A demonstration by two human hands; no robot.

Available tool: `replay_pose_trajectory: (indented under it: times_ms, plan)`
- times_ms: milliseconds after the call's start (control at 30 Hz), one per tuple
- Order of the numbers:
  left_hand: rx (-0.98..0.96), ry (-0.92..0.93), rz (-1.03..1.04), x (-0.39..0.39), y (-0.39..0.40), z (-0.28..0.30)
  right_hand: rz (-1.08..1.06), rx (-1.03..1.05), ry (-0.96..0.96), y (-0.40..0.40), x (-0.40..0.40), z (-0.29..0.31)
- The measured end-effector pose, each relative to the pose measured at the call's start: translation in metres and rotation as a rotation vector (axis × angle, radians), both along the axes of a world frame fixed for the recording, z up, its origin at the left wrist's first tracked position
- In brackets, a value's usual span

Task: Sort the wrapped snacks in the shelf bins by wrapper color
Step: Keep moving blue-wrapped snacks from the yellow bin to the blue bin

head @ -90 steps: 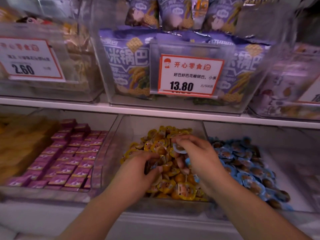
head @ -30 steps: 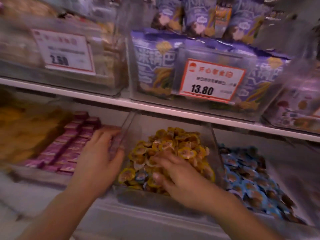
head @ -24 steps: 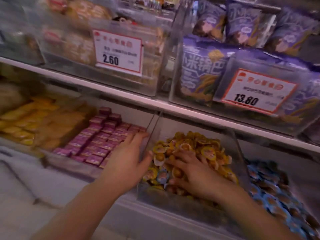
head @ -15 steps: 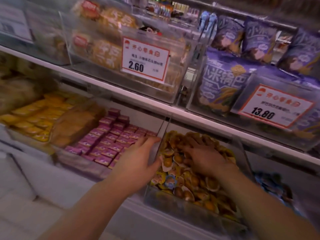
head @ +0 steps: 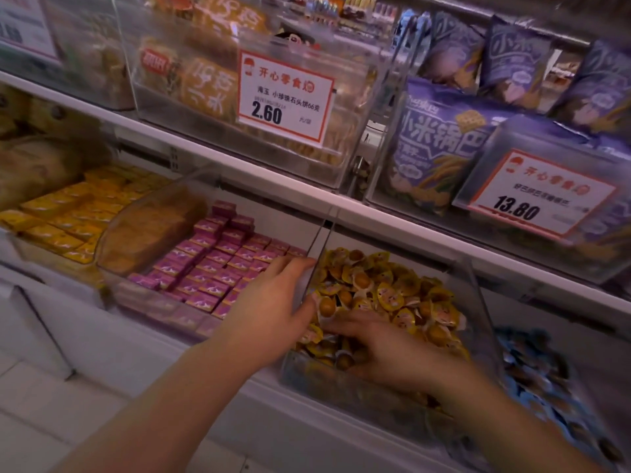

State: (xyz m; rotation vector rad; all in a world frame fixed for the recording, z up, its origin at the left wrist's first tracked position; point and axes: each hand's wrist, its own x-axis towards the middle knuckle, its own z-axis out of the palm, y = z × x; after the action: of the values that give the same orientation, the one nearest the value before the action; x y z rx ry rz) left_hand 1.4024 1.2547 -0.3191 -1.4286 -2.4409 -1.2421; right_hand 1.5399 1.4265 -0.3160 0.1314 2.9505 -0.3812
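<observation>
- Nearest to us, the right hand (head: 386, 353) lies palm down in the clear bin (head: 478, 302) of yellow-wrapped snacks (head: 392, 295), fingers curled into the front of the pile; we cannot tell whether it grips one.
- The left hand (head: 269, 312) rests on the bin's left wall, fingers spread along the outer face and thumb hooked over the edge into the bin, clasping the wall.
- The yellow-wrapped snacks are small round cups with yellow lids and a printed figure, heaped loosely and filling the bin; any print on them is too small to read.
- Right of that bin, blue-wrapped snacks (head: 532, 367) of the same cup shape lie in the next bin, blurred.
- Left of it, purple-wrapped snacks (head: 218, 264) sit in neat rows of small blocks; farther left, yellow blocks (head: 68, 216) in rows.
- On the shelf above, a price tag (head: 285, 97) with a red border reads "2.60" under a red header, fixed to a clear bin of tan snack packs.
- To its right, a second tag (head: 543, 196) reads "13.80", in front of purple bags (head: 440, 141) printed with "小米锅巴".
</observation>
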Motion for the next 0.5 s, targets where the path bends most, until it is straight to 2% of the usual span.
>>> replay_pose_trajectory:
  times_ms: [67, 133, 267, 367, 433, 500]
  plan:
    - [-0.01, -0.002, 0.014, 0.001, 0.0, 0.001, -0.001, 0.115, 0.109, -0.003, -0.004, -0.008]
    - [0.002, 0.011, 0.029, 0.002, 0.0, 0.005, -0.059, 0.138, 0.181, 0.002, -0.001, -0.009]
    - [0.106, 0.108, 0.013, 0.017, 0.002, 0.017, -0.359, -0.21, 0.387, 0.024, 0.016, 0.003]
    - [0.137, 0.235, -0.091, 0.032, 0.006, 0.026, -0.426, -0.237, 0.48, 0.026, 0.028, 0.01]
    - [0.011, 0.294, -0.227, 0.042, 0.011, 0.023, -0.368, -0.205, 0.451, 0.019, 0.035, 0.009]
    - [-0.2, 0.243, -0.351, 0.052, 0.017, 0.014, -0.305, -0.19, 0.429, 0.01, 0.042, 0.006]
